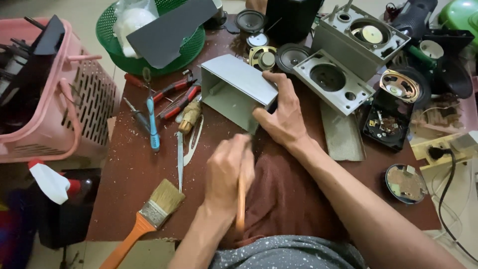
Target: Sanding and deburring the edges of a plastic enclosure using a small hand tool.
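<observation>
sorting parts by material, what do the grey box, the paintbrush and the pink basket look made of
Grey box under the right hand: likely painted board or plastic, matte, flat panels. Paintbrush: orange handle, metal ferrule, pale bristles. Pink basket: moulded plastic, slotted walls.

Two bare forearms, no sleeves; grey garment speckled white at the waist

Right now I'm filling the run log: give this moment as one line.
left hand: grips wooden-handled tool | right hand: steadies grey speaker box | beside: paintbrush, pliers | surface: brown table
</observation>
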